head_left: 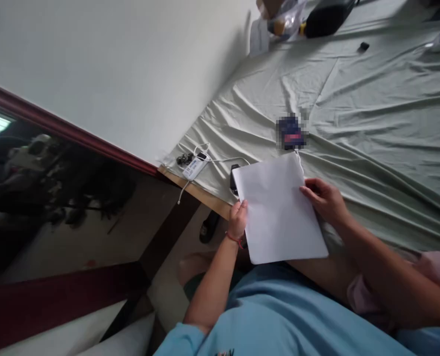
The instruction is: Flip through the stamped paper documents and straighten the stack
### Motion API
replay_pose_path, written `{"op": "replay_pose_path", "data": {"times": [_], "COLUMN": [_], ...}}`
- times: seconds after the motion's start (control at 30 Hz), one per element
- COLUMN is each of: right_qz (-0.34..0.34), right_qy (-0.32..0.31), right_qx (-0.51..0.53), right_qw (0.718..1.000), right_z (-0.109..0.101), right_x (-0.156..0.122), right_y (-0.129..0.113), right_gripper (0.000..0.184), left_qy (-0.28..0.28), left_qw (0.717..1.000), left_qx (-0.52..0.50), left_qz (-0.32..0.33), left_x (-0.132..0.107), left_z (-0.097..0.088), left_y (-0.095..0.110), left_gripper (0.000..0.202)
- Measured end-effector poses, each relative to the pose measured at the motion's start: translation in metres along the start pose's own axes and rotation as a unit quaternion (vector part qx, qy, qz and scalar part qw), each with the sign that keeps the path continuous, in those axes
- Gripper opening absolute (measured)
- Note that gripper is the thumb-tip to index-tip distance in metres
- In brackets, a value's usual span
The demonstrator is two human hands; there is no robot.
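**A:** What are the hands doing?

**B:** Both hold a blank white sheet [279, 210] over the near edge of a bed [372, 113] covered in a wrinkled pale green cloth. The left hand [238, 219] pinches the sheet's left edge, fingers curled, thumb on top. The right hand [324, 199] rests on the right edge, fingers loosely bent, fingertips on the paper.

**A:** What lies around it?

**B:** Just beyond the sheet's far corner sits a small dark blurred item [291, 131]. To the left, by the wall, lie a white charger [194, 167] with its cable and a black object [234, 179] partly under the sheet.

**A:** How would one handle the paper well?

**B:** I'd judge a light, even grip at both edges keeps it flat; squeezing harder would crease it, and it should stay above the cable.
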State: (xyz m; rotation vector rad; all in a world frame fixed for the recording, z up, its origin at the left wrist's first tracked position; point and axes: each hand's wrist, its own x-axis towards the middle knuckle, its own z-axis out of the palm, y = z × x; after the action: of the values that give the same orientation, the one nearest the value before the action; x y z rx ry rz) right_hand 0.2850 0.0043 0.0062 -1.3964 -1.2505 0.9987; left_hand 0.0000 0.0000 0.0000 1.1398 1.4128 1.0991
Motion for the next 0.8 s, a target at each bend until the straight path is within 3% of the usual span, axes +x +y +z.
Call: {"op": "replay_pose_path", "data": {"times": [0.23,0.47,0.8], "right_qz": [0.006,0.010,0.017], "right_qy": [0.007,0.036,0.071], "right_qx": [-0.028,-0.024,-0.041], "right_qw": [1.000,0.999,0.996], "right_z": [-0.002,-0.002,-0.006], "right_x": [-0.001,0.000,-0.001], "right_y": [0.004,0.002,-0.001], "right_gripper": [0.027,0.031,0.027], "left_qy": [0.008,0.086,0.049], "left_qw": [0.997,0.983,0.990], "left_qx": [0.047,0.137,0.095], "left_qz": [0.060,0.085,0.096], "left_x": [-0.007,-0.009,-0.013], "left_z": [0.005,0.009,0.010], "left_y": [0.000,-0.005,-0.003], "left_gripper": [0.049,0.050,0.040]}}
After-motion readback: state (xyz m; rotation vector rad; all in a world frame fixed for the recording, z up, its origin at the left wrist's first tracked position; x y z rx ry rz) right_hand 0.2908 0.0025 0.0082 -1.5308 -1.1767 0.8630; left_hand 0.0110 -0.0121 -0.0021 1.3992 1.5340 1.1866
